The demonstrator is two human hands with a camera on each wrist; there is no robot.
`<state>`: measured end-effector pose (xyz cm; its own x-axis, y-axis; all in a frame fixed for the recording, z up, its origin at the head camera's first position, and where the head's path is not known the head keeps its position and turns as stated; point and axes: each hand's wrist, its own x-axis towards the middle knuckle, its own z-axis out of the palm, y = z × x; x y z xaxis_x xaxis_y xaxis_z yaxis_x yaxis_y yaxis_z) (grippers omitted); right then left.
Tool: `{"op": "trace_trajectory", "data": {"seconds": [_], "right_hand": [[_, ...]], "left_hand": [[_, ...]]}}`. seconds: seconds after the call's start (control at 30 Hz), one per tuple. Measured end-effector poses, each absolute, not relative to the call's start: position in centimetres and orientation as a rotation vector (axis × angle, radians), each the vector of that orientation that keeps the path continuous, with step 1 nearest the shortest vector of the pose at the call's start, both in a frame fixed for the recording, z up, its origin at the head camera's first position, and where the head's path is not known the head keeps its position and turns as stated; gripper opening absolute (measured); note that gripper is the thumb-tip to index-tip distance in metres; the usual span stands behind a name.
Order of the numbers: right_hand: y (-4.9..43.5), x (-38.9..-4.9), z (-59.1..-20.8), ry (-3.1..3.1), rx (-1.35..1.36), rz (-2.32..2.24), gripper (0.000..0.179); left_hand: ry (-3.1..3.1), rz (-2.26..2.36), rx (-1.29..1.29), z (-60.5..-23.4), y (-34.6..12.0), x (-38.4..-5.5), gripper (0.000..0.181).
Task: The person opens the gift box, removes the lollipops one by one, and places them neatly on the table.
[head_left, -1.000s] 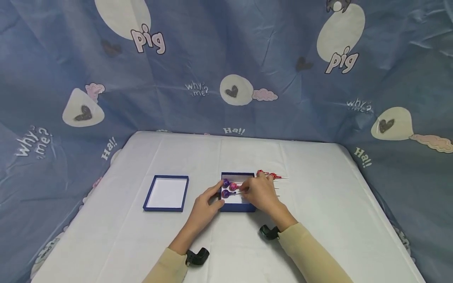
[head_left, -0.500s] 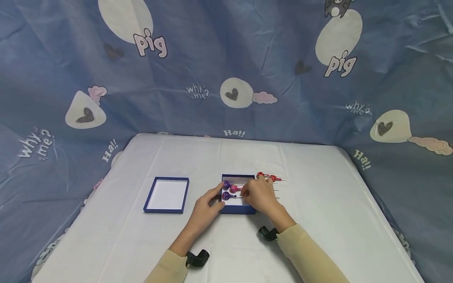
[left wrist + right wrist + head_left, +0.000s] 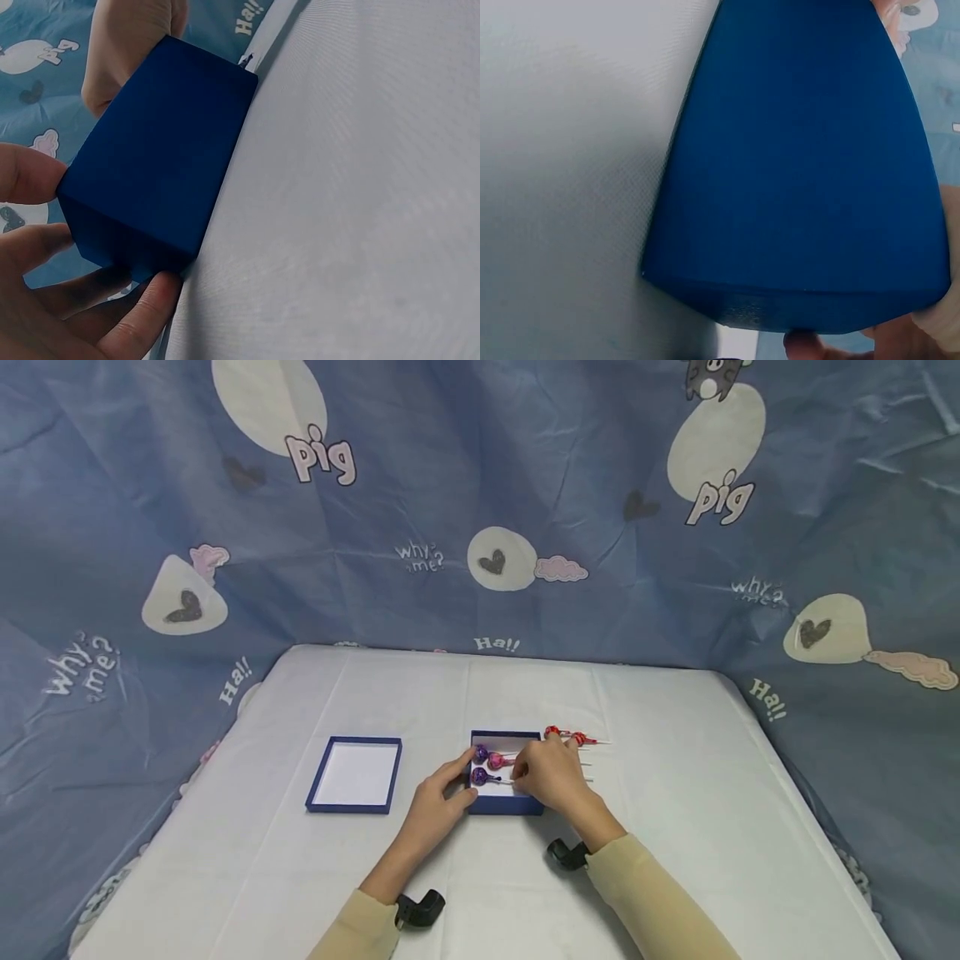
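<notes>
A blue box (image 3: 504, 806) with a white inside stands on the table. Inside lie an upper purple lollipop (image 3: 481, 753), a pink lollipop (image 3: 497, 762) and a lower purple lollipop (image 3: 480, 776). White sticks stick out past the box's right side. My left hand (image 3: 435, 806) rests along the left wall, its fingers (image 3: 142, 319) against the box (image 3: 157, 150) and its thumb at the near corner. Over the right wall, my right hand (image 3: 551, 772) pinches the lower purple lollipop by its stick. In the right wrist view, the box (image 3: 795, 165) hides most of that hand.
Left of the box lies a blue-edged lid (image 3: 354, 810), white inside up. Red lollipops (image 3: 581, 739) lie beyond my right hand, partly covered by its fingers. A printed blue cloth (image 3: 600, 610) hangs behind the white table (image 3: 675, 760).
My right thumb and fingertips have shifted slightly toward the near side, at the lower stick. My left hand stays at the box's left wall. The head view has tilted up a little.
</notes>
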<state>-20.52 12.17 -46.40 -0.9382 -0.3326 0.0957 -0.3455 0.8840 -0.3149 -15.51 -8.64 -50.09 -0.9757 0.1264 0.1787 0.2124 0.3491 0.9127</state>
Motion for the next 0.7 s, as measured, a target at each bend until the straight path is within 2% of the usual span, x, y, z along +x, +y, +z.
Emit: {"op": "trace_trajectory", "data": {"seconds": [0.7], "right_hand": [[12.14,-20.05,-46.80,-2.774,0.484,0.499,0.014]], "left_hand": [[-2.515,-1.736,-0.311,-50.34,-8.86,-15.47,0.063]]}}
